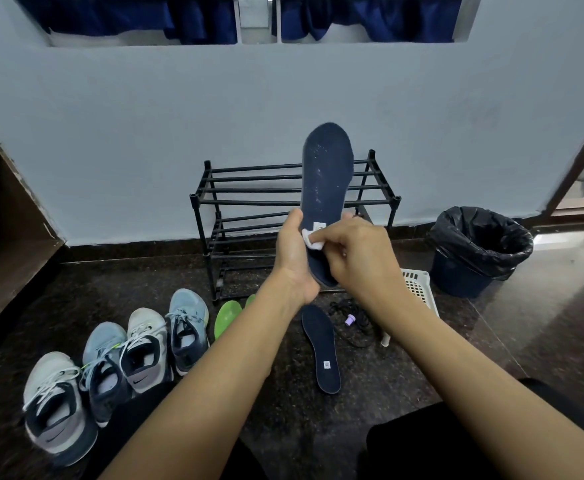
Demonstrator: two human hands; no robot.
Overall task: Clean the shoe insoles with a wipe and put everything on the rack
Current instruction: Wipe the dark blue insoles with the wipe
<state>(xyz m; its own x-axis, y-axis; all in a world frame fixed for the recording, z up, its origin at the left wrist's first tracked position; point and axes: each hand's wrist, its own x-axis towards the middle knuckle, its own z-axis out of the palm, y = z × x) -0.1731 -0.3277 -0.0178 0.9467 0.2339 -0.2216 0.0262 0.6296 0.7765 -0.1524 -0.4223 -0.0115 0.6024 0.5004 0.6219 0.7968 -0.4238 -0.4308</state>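
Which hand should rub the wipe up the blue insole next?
Right. The right hand already pinches the wipe against the insole, low down, with most of its length above to rub. The left hand is busy gripping the insole upright.

I see the raised insole [325,174] navy with pale specks and a white label, and the wipe [309,239] white. The floor insole [321,348] is navy too; the other pair [227,315] bright green. Rack [249,189] black. Shoes [186,327] light blue or grey-white, with navy. Bin [456,278] navy, liner [480,237] black; floor [301,420] dark and speckled.
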